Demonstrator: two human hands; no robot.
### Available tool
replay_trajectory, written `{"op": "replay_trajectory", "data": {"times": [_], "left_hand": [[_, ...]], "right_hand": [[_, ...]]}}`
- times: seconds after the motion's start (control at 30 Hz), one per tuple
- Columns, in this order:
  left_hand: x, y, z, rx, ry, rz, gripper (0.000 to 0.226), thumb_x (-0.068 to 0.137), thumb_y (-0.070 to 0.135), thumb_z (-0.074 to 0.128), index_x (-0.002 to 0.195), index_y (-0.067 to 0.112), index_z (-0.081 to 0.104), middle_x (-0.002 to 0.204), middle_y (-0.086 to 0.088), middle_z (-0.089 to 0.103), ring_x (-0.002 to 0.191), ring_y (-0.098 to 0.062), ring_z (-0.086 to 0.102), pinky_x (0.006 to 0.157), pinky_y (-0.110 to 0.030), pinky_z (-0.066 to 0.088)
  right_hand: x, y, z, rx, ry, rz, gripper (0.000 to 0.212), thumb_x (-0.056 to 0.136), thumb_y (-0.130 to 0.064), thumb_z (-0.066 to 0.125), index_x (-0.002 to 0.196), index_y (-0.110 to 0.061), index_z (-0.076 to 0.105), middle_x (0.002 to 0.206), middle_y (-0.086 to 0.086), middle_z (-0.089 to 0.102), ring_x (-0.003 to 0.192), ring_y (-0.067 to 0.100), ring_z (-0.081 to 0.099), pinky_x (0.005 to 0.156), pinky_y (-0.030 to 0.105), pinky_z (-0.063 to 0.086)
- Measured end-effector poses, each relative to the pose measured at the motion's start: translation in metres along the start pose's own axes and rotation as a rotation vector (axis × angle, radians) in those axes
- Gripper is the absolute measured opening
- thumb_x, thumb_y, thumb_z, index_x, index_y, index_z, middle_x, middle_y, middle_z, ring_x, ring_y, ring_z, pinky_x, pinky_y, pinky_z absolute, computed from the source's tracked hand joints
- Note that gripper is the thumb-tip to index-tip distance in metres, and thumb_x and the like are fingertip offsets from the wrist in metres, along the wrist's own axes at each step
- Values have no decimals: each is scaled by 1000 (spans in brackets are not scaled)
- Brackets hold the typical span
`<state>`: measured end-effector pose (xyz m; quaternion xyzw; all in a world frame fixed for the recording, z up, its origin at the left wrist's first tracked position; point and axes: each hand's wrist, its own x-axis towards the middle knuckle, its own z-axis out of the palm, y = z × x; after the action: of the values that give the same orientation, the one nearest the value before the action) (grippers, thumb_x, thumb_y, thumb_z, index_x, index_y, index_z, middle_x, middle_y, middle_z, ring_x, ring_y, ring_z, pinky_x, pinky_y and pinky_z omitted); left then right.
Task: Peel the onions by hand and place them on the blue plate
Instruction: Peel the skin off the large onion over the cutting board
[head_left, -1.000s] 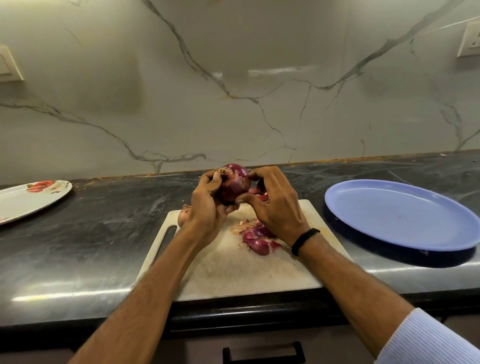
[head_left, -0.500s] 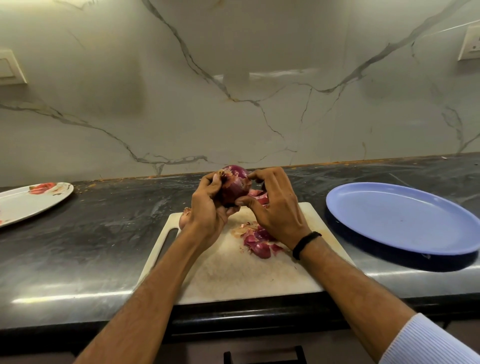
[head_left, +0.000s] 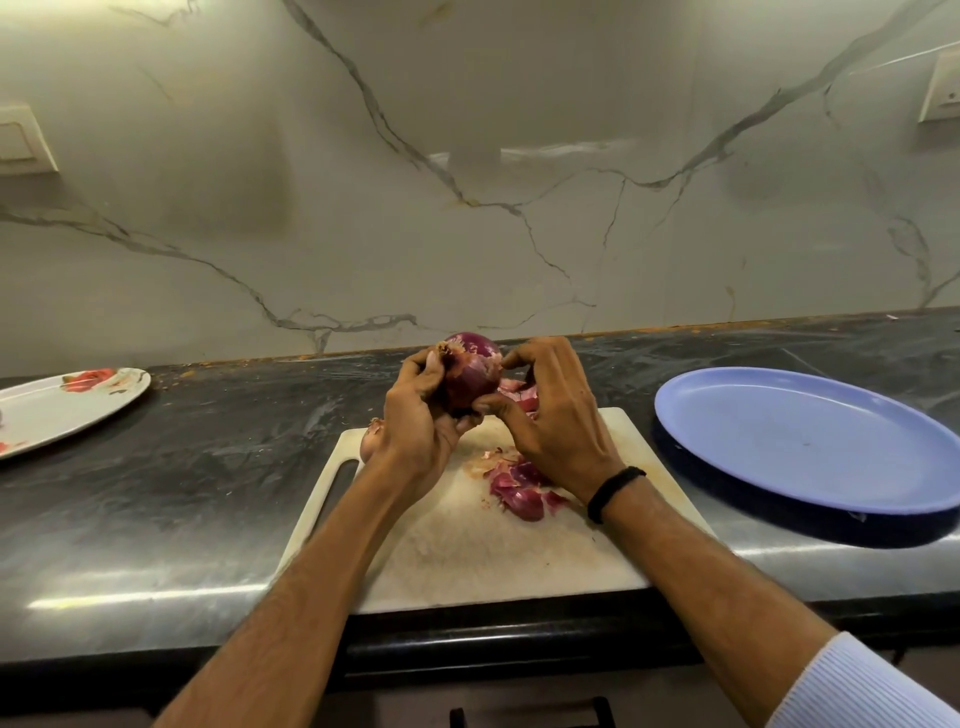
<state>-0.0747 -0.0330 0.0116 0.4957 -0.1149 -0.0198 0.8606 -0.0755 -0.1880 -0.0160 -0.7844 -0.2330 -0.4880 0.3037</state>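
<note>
**Onion held in both hands above the board, partly skinned**

Item under inspection: one round red-purple onion (head_left: 472, 382), held clear of the white plastic cutting board (head_left: 467, 551), over its far edge. Its dry tufted end points up and to the left. The long axis appears to slope from that tuft down to the right, though the opposite end is hidden by fingers.

Left hand (head_left: 415, 423): fingers curled round the onion's left side and underside, thumb lying close to the tuft. Firm grip.

Right hand (head_left: 558, 423): forefinger tip on the upper right of the bulb, thumb pressed to its lower front, so the onion sits pinched between them. The remaining fingers are loosely bent behind it. A black wristband (head_left: 615, 491) sits on this wrist.

Loose reddish skin scraps (head_left: 519, 493) lie on the board beneath the right hand. A second pale onion (head_left: 370, 441) shows partly behind the left wrist, at the board's left edge.

The oval blue plastic plate (head_left: 810, 441) rests on the dark stone counter (head_left: 208, 467), just right of the board. A white flower-patterned plate (head_left: 62, 410) lies well apart at far left.
</note>
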Motion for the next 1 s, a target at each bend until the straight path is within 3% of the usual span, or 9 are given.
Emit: {"op": "replay_trajectory", "data": {"times": [0.07, 0.17, 0.33, 0.47, 0.63, 0.73, 0.83, 0.93, 1.0], "left_hand": [[-2, 0, 0, -13, 4, -7, 34, 109, 23, 37, 136, 6, 48, 136, -30, 52, 82, -26, 68, 51, -27, 52], [-3, 1, 1, -21, -8, -24, 36, 109, 23, 38, 139, 6, 48, 137, -26, 52, 98, -33, 67, 54, -27, 55], [-5, 1, 3, 20, -22, -13, 35, 108, 24, 40, 137, 7, 49, 134, -25, 53, 91, -28, 68, 53, -26, 52], [-3, 1, 2, 77, -16, -3, 35, 107, 27, 42, 136, 8, 50, 130, -25, 55, 72, -19, 70, 52, -25, 48], [-3, -1, 1, 90, -16, -5, 29, 106, 28, 42, 129, 13, 53, 127, -22, 56, 80, -23, 65, 56, -27, 47], [-3, -1, 1, 55, -12, -17, 36, 107, 29, 41, 135, 8, 50, 127, -25, 57, 82, -24, 65, 61, -29, 46], [-1, 0, 1, 2, -3, -30, 43, 107, 29, 38, 142, 5, 43, 123, -25, 58, 81, -24, 62, 56, -27, 44], [-1, 0, 0, 10, -6, -27, 42, 107, 29, 38, 142, 5, 44, 125, -26, 57, 76, -22, 65, 53, -26, 45], [-2, 0, -1, 29, -14, -25, 42, 107, 29, 38, 142, 5, 44, 129, -28, 55, 71, -20, 66, 50, -24, 45]], "right_hand": [[0, -1, 0, 8, -9, 5, 51, 81, -47, 73, 109, -9, 55, 108, 6, 51, 95, 14, 48, 80, 25, 49], [0, -3, 2, 18, -8, -11, 61, 76, -56, 72, 113, -14, 48, 110, 8, 51, 96, 14, 48, 79, 32, 54], [0, -1, 2, 28, 11, 11, 64, 73, -48, 82, 116, -18, 45, 110, 8, 53, 95, 13, 50, 79, 29, 53], [0, -1, 2, 10, 37, -16, 62, 74, -44, 83, 115, -15, 48, 108, 8, 55, 94, 9, 47, 79, 22, 47], [-1, 0, 2, -23, 32, -52, 58, 75, -40, 83, 113, -12, 48, 106, 10, 56, 97, 5, 44, 82, 21, 45], [-1, -1, 1, -33, 43, -76, 42, 79, -37, 80, 97, -7, 57, 102, 10, 55, 92, 8, 46, 76, 22, 49], [-1, -3, 0, -34, 58, -113, 31, 83, -30, 76, 81, -4, 59, 94, 10, 55, 84, 10, 48, 70, 21, 49], [0, -4, 0, 5, 53, -72, 35, 81, -31, 79, 92, -4, 59, 94, 8, 55, 84, 7, 46, 72, 16, 46], [1, -5, -1, 27, 62, -22, 49, 78, -36, 81, 108, -7, 54, 102, 8, 56, 90, 3, 45, 79, 9, 43]]}}
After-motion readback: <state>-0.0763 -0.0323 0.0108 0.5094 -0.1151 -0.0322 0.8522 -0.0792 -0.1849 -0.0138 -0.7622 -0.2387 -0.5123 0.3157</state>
